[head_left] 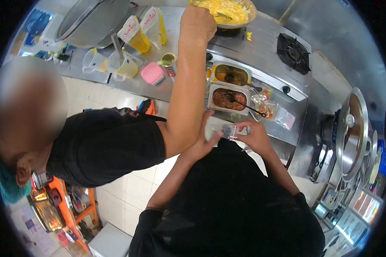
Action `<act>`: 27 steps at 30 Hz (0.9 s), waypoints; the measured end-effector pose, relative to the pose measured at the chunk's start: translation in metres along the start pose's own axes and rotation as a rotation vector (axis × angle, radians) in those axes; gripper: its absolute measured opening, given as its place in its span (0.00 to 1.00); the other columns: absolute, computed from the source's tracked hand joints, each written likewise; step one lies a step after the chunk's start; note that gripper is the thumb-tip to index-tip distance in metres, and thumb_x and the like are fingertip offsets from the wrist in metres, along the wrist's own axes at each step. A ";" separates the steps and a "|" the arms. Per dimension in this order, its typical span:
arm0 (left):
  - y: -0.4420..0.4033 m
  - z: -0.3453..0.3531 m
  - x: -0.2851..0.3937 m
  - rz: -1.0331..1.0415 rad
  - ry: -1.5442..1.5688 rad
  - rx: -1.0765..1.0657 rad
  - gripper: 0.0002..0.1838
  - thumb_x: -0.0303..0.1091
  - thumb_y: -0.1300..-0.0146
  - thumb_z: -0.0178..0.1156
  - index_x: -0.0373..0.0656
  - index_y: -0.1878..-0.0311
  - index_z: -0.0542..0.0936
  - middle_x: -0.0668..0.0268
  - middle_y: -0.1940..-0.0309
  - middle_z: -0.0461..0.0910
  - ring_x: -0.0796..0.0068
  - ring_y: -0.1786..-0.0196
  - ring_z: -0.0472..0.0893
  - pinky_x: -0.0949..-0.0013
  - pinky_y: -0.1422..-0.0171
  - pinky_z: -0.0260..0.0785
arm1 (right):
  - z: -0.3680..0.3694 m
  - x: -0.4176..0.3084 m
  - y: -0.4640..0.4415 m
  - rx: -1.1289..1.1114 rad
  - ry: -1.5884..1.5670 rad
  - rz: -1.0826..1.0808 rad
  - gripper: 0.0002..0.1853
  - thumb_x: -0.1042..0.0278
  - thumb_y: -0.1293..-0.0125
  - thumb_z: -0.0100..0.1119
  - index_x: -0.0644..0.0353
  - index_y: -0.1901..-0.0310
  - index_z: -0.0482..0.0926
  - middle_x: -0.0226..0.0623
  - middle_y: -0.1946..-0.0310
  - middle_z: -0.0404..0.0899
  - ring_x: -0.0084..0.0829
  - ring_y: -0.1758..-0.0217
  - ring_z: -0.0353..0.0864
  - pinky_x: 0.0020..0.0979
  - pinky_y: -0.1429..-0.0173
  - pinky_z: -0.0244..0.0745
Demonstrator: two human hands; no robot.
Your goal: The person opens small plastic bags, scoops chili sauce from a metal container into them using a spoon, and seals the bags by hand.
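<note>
In front of my chest, a small clear plastic bag (225, 129) is stretched between my two hands. My left hand (202, 144) grips its left side, with the thumb pointing toward the bag's middle. The right side of the bag is pinched by the fingers of my right hand (254, 135). Just beyond the hands stands a steel container of red sauce (222, 99) with a black ladle (247, 105) in it. Behind it is a second steel container with brown sauce (228, 76). Small plastic packets (263, 104) lie right of the containers.
A co-worker's arm (185, 85) crosses close on my left, reaching to a pan of yellow food (227, 16). A gas burner (294, 53) sits at the back right. Oil pouches (137, 36), plastic jugs (123, 64) and a pink box (152, 73) stand on the left counter.
</note>
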State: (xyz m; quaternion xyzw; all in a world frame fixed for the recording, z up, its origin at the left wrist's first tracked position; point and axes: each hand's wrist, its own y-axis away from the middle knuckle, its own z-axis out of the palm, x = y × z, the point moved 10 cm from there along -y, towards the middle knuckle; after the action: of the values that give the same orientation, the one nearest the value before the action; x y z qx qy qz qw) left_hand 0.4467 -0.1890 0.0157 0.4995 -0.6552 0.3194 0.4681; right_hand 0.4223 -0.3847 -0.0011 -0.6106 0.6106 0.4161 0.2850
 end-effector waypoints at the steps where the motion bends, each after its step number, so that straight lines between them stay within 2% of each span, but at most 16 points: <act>1: 0.002 0.003 0.033 0.312 -0.269 -0.010 0.32 0.41 0.40 0.72 0.39 0.37 0.71 0.54 0.38 0.74 0.55 0.35 0.74 0.49 0.23 0.56 | 0.004 -0.003 0.001 0.023 0.003 0.013 0.18 0.61 0.50 0.79 0.64 0.62 0.86 0.40 0.68 0.84 0.29 0.63 0.83 0.32 0.55 0.75; 2: 0.002 0.008 0.029 0.325 -0.260 -0.032 0.32 0.41 0.40 0.72 0.39 0.37 0.71 0.54 0.38 0.74 0.55 0.35 0.74 0.49 0.23 0.56 | 0.015 0.001 0.001 -0.011 -0.011 0.118 0.19 0.58 0.50 0.78 0.63 0.63 0.85 0.39 0.71 0.83 0.29 0.65 0.82 0.32 0.56 0.75; 4: 0.008 0.050 0.016 0.424 -0.472 -0.312 0.35 0.44 0.39 0.69 0.41 0.34 0.66 0.54 0.42 0.76 0.52 0.38 0.75 0.48 0.23 0.55 | 0.031 0.008 0.006 -0.025 -0.026 0.236 0.19 0.56 0.50 0.78 0.63 0.64 0.84 0.38 0.74 0.82 0.29 0.68 0.81 0.33 0.56 0.75; 5: 0.007 0.062 0.002 0.329 -0.404 -0.451 0.27 0.39 0.37 0.67 0.41 0.38 0.69 0.53 0.46 0.77 0.49 0.41 0.77 0.50 0.28 0.61 | 0.036 0.011 0.008 -0.008 -0.079 0.249 0.19 0.55 0.48 0.78 0.63 0.65 0.84 0.37 0.75 0.80 0.29 0.69 0.80 0.32 0.57 0.75; 6: 0.007 0.065 0.001 0.339 -0.395 -0.463 0.27 0.39 0.37 0.67 0.41 0.38 0.69 0.53 0.46 0.77 0.49 0.41 0.77 0.50 0.28 0.61 | 0.037 0.014 0.009 0.006 -0.131 0.259 0.20 0.54 0.47 0.77 0.63 0.66 0.83 0.37 0.77 0.79 0.28 0.70 0.79 0.32 0.58 0.75; 7: 0.002 0.063 -0.006 0.198 -0.220 -0.481 0.25 0.36 0.36 0.65 0.40 0.40 0.69 0.53 0.49 0.77 0.51 0.42 0.77 0.53 0.31 0.64 | 0.027 0.007 0.013 0.038 -0.143 0.251 0.20 0.51 0.42 0.74 0.62 0.63 0.83 0.35 0.74 0.80 0.27 0.69 0.78 0.31 0.58 0.75; 8: -0.001 0.062 -0.014 0.053 -0.048 -0.494 0.22 0.34 0.34 0.64 0.40 0.41 0.68 0.52 0.51 0.76 0.53 0.43 0.78 0.55 0.34 0.66 | 0.022 0.017 0.022 0.044 -0.141 0.258 0.20 0.51 0.42 0.74 0.62 0.63 0.83 0.35 0.74 0.80 0.27 0.69 0.78 0.31 0.58 0.75; 10: 0.001 0.053 -0.031 -0.030 0.076 -0.426 0.20 0.33 0.33 0.62 0.40 0.42 0.68 0.55 0.53 0.76 0.58 0.47 0.78 0.58 0.38 0.68 | -0.006 0.078 0.053 0.296 -0.266 0.491 0.20 0.54 0.39 0.73 0.62 0.55 0.81 0.33 0.69 0.81 0.26 0.65 0.79 0.31 0.58 0.74; 14: 0.000 0.039 -0.086 -0.227 0.443 -0.201 0.16 0.35 0.27 0.57 0.40 0.43 0.67 0.64 0.57 0.73 0.68 0.53 0.76 0.63 0.41 0.69 | -0.019 0.155 0.046 0.487 -0.429 0.538 0.24 0.59 0.38 0.73 0.61 0.45 0.77 0.33 0.66 0.82 0.26 0.62 0.80 0.31 0.55 0.74; 15: -0.002 0.040 -0.099 -0.188 0.472 -0.133 0.17 0.39 0.26 0.55 0.43 0.41 0.67 0.70 0.59 0.71 0.75 0.58 0.72 0.68 0.49 0.68 | -0.021 0.161 0.028 0.535 -0.525 0.439 0.27 0.61 0.38 0.74 0.62 0.41 0.75 0.33 0.65 0.82 0.26 0.60 0.80 0.30 0.54 0.74; 16: -0.003 0.043 -0.105 -0.193 0.469 -0.113 0.17 0.39 0.26 0.55 0.43 0.41 0.67 0.70 0.59 0.71 0.75 0.58 0.72 0.68 0.49 0.68 | -0.022 0.161 0.010 0.577 -0.625 0.339 0.30 0.62 0.39 0.75 0.63 0.38 0.73 0.34 0.65 0.82 0.27 0.59 0.81 0.29 0.52 0.74; 18: 0.001 0.050 -0.121 -0.371 0.824 -0.065 0.17 0.43 0.25 0.53 0.47 0.40 0.70 0.72 0.61 0.69 0.83 0.62 0.65 0.74 0.55 0.60 | -0.018 0.168 -0.020 0.610 -0.696 0.300 0.25 0.61 0.36 0.72 0.64 0.42 0.78 0.36 0.64 0.84 0.25 0.57 0.81 0.28 0.49 0.73; 20: 0.004 0.053 -0.121 -0.397 0.886 0.004 0.21 0.49 0.27 0.52 0.46 0.39 0.70 0.73 0.60 0.69 0.81 0.61 0.66 0.73 0.55 0.60 | -0.026 0.142 -0.047 0.617 -0.415 0.140 0.18 0.64 0.32 0.67 0.65 0.46 0.81 0.34 0.62 0.85 0.22 0.66 0.79 0.25 0.58 0.73; 22: 0.003 0.056 -0.126 -0.357 1.039 0.064 0.24 0.53 0.29 0.52 0.46 0.40 0.70 0.73 0.58 0.69 0.81 0.60 0.67 0.73 0.54 0.59 | -0.027 0.120 -0.060 0.530 -0.395 0.110 0.13 0.64 0.30 0.64 0.65 0.52 0.84 0.36 0.61 0.87 0.25 0.60 0.84 0.27 0.55 0.77; 25: 0.003 0.053 -0.136 -0.345 0.983 0.157 0.26 0.55 0.30 0.50 0.46 0.39 0.70 0.71 0.53 0.71 0.77 0.52 0.68 0.69 0.50 0.59 | -0.026 0.069 -0.073 0.338 0.095 -0.170 0.12 0.61 0.28 0.59 0.58 0.56 0.87 0.40 0.59 0.88 0.38 0.55 0.87 0.33 0.49 0.78; 27: 0.002 0.045 -0.135 -0.324 0.932 0.222 0.27 0.56 0.30 0.50 0.46 0.38 0.70 0.69 0.49 0.73 0.75 0.47 0.69 0.66 0.47 0.61 | -0.027 0.060 -0.070 0.287 0.154 -0.229 0.12 0.61 0.28 0.59 0.58 0.56 0.87 0.40 0.58 0.87 0.38 0.54 0.87 0.32 0.49 0.79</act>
State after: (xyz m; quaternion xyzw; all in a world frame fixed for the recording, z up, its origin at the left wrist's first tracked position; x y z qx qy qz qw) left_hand 0.4404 -0.1797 -0.1265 0.4459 -0.2530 0.4994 0.6984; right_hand 0.4903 -0.4323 -0.0507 -0.6591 0.6103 0.2417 0.3670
